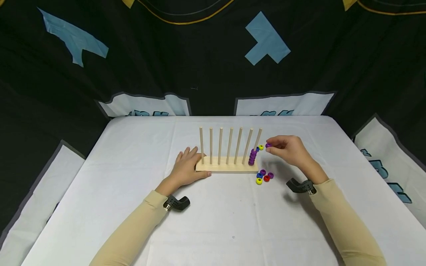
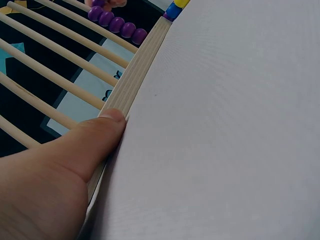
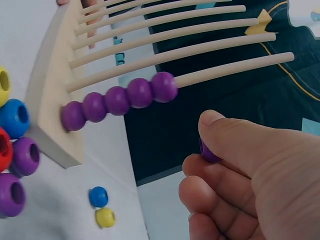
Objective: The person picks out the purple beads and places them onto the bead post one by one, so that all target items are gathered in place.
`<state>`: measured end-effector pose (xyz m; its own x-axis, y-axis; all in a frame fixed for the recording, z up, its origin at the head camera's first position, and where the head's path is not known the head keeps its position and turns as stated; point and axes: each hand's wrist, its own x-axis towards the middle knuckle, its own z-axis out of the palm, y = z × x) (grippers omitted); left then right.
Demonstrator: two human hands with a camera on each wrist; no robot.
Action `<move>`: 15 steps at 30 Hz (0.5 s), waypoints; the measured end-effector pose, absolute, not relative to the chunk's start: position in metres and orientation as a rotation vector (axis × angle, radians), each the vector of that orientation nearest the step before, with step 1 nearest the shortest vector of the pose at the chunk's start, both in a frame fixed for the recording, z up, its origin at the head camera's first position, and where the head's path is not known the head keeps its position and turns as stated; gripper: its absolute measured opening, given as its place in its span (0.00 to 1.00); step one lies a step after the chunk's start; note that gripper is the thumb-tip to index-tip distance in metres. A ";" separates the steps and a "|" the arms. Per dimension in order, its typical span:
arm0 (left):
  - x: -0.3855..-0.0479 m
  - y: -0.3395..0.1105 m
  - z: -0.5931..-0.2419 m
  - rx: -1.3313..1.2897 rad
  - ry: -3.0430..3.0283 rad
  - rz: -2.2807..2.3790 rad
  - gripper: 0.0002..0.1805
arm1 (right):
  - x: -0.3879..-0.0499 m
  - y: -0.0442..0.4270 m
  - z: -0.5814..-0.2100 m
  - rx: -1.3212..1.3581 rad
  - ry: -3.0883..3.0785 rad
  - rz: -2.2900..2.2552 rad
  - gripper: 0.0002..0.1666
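A wooden peg rack [image 1: 229, 168] with a row of upright pegs stands on the table. Several purple beads [image 3: 117, 101] are stacked on its rightmost peg [image 3: 235, 70]. At the rack's left end, my left hand [image 1: 186, 168] holds the base, thumb [image 2: 107, 127] along the front edge and fingers behind. My right hand [image 1: 287, 149] pinches a purple bead [image 3: 207, 151] between thumb and index finger, to the right of the rightmost peg and apart from it. The bead is mostly hidden by the thumb in the right wrist view.
By the base's front right corner lie a blue bead [image 1: 259, 175], a yellow bead [image 1: 259, 181], a red bead [image 1: 266, 178] and two purple beads [image 1: 270, 175]. Behind the rack's right end are another yellow bead [image 1: 261, 147] and blue bead [image 3: 98, 197]. A white cloth [image 1: 213, 221] covers the table.
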<state>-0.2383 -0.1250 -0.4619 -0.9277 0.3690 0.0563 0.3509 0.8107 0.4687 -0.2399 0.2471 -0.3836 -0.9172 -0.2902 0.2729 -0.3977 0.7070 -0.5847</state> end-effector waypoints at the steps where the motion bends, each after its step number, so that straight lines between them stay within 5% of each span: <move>1: -0.238 -0.125 -0.462 0.586 2.951 0.756 0.41 | -0.241 0.247 -0.382 0.562 -2.745 0.995 0.15; 15: -0.237 -0.125 -0.460 0.588 2.948 0.750 0.41 | -0.247 0.242 -0.348 0.566 -2.701 1.068 0.17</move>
